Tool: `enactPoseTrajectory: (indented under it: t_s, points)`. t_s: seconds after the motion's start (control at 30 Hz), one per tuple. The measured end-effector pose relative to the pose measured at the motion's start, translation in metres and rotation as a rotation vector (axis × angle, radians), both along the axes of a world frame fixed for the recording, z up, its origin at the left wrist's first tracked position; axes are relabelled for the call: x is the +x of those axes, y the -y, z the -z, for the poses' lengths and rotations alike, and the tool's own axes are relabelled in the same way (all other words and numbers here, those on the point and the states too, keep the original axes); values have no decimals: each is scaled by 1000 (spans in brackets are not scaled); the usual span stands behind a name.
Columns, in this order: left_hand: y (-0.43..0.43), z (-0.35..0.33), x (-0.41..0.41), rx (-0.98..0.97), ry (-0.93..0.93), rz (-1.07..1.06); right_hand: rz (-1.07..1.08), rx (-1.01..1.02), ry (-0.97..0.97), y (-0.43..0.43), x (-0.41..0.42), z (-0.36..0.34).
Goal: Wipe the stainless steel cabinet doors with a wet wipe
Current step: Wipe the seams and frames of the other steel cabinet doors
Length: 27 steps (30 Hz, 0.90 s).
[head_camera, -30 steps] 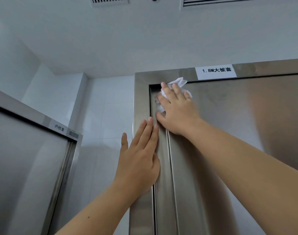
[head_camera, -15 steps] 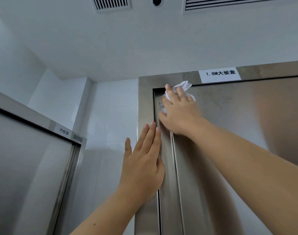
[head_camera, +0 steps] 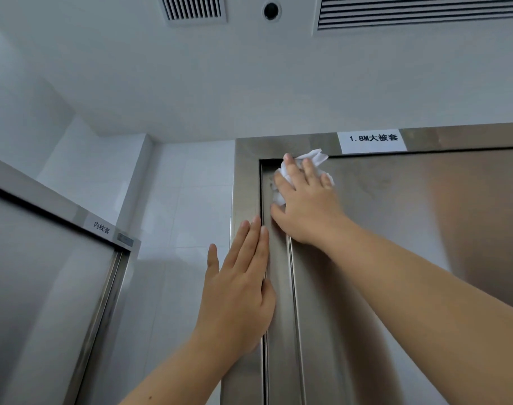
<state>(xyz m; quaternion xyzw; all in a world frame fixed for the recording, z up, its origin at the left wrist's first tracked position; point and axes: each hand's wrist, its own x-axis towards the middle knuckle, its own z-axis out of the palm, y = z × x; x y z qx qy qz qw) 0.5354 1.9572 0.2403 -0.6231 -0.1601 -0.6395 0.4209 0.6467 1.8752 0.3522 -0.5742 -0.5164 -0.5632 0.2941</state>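
While the head view tilted up toward the ceiling, the stainless steel cabinet door (head_camera: 424, 229) filled the right side of frame, set inside a steel frame (head_camera: 245, 185).

Door: brushed finish, dull grey sheen, faint cloudy streaks just right of the wipe, and a warm blurred reflection further right. A narrow vertical strip ran down its left edge, next to the frame post.

Wet wipe (head_camera: 315, 157): white and crumpled, at the door's top-left corner, touching the door just below the frame's top rail. One corner stuck out above the fingers, and more showed left of the palm.

Right hand (head_camera: 305, 206): fingers spread and mostly straight, pressing the wipe flat against the door. It wasn't gripping or pinching. The thumb lay low, near the vertical strip.

Left hand (head_camera: 240, 290): flat, fingers straight and together, thumb splayed left. It rested on the frame post and overlapped the door edge, below the right hand, holding nothing.

Rest: a white label (head_camera: 372, 140) reading "1.8M大被套" sat on the top rail, right of the wipe. A second steel cabinet (head_camera: 30, 273) stood at left with its own small label (head_camera: 101, 228), with white wall tiles (head_camera: 191, 200) between the two cabinets. The ceiling had two louvred vents (head_camera: 192, 7) and a round dark fixture (head_camera: 270, 10) between them.
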Motion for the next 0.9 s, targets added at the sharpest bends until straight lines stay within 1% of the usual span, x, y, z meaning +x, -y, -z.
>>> enactPoseTrajectory:
  t_s: [0.1,0.2,0.27,0.3,0.4,0.53,0.57,0.63,0.7,0.8,0.9]
  points:
    - [1,-1,0,0,3,-1,7,31,-17,-3,-2,4]
    - [1,-1,0,-8,10,5,-66,109,29,-12,1,23]
    - [-1,-1,0,-17,11,4,-123,84,26,-11,3,28]
    - [-1,-1,0,-21,12,3,-141,115,43,-11,3,29]
    - [1,0,1,-35,7,-3,-309,181,7,-7,-1,26]
    - [0,-1,1,-40,2,-5,-502,166,-51,-10,-13,16]
    - [0,-1,0,-40,3,-5,-484,127,-38,-14,-18,14]
    - [1,-2,0,-35,4,-5,-367,41,9,-20,-23,10]
    - [1,-1,1,-36,7,-4,-276,1,31,-22,-23,6]
    - [0,0,0,-52,21,-13,-184,-46,17,-18,-23,2]
    - [-2,3,-2,-68,30,-30,-138,-52,-24,-15,-24,12]
